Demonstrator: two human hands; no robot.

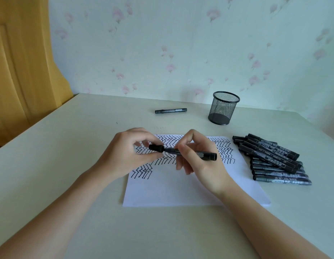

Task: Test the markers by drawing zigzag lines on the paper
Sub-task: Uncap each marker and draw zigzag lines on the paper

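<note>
Floral wallpaper behind pale worktop (69,146), left hand (125,152) pinching cap (156,148), right hand (198,156) curled round marker (199,154) above zigzag-covered paper (181,191), marker pile (272,159) at right.

- The paper (181,191) is looking matt and smooth, with dark ink lines on its far half.
- The held marker (183,151) is showing a black plastic body with a slight shine.
- The piled markers (270,157) are looking like the same glossy plastic, with printed labels.
- The cup (223,108) is appearing as black wire mesh, probably metal.
- The table (69,146) is looking smooth, pale and matt.
- The wall (181,43) is showing flowered wallpaper.
</note>
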